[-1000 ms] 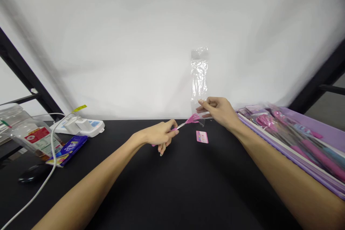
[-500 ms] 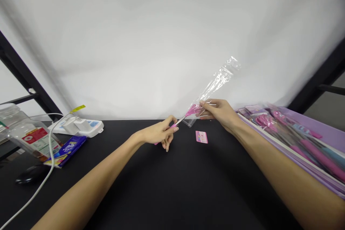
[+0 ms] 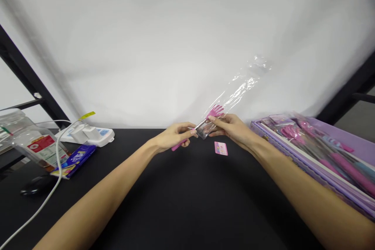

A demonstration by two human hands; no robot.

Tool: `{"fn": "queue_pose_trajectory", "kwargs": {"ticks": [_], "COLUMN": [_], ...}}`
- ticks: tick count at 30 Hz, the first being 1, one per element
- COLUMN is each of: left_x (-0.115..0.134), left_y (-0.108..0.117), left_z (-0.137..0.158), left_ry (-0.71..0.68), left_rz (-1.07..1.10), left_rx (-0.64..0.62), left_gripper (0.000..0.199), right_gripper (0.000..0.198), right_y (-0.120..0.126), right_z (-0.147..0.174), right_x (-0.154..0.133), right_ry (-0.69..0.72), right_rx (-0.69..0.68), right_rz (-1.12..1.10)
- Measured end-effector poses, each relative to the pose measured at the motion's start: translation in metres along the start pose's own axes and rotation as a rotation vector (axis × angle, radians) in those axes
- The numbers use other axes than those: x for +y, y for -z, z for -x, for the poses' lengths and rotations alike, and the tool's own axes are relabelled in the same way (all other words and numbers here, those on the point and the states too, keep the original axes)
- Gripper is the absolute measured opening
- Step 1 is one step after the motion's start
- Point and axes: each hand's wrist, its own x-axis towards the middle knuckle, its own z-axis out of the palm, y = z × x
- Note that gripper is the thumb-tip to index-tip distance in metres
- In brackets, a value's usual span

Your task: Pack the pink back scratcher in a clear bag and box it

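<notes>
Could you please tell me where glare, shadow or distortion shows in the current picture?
In the head view, bright glare streaks the clear bag; soft shadows lie across the wall; the black posts slant steeply at both sides, probably partly from wide-angle distortion.

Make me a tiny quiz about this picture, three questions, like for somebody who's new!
1. True or false: the purple box stands on the person's left side.
2. What colour is the small card lying on the table? A green, B pink, C black.
3. Fill the gap: the pink handle is in the person's ____ hand.

Key:
1. False; it is on the right.
2. B.
3. Left (the left hand).
</notes>
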Motion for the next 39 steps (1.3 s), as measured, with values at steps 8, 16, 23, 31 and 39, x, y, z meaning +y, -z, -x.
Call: {"fn": "queue_pose_trajectory", "kwargs": {"ticks": [8, 16, 23, 31, 39], "left_x": [-0.004, -0.005, -0.010, -0.005, -0.009], "left_y": [-0.011, 0.006, -0.003, -0.008, -0.012], "left_z": [-0.008, -0.001, -0.005, -0.004, -0.005], "left_ry": [0.071, 0.076, 0.011, 0.015, 0.011], "left_rz": [-0.083, -0.046, -0.211, -0.019, -0.070], "left_rx": [0.220, -0.049, 0.111, 0.034, 0.029], "left_gripper": [0.044, 0.048, 0.044, 0.040, 0.036], "right_gripper": [0.030, 0.021, 0.025, 0.025, 0.028], "right_y": [-0.008, 0.001, -0.001, -0.002, -0.004], "right_z": [-0.001, -0.004, -0.002, -0.003, -0.002], "right_x": [0.000, 0.001, -0.003, -0.001, 0.001], "right_ry": [-0.048, -0.046, -0.053, -0.051, -0.050], "right_rx": [0.123, 0.290, 0.216, 0.200, 0.129], "right_rz": [-0.105, -0.260, -0.239, -0.188, -0.158]}}
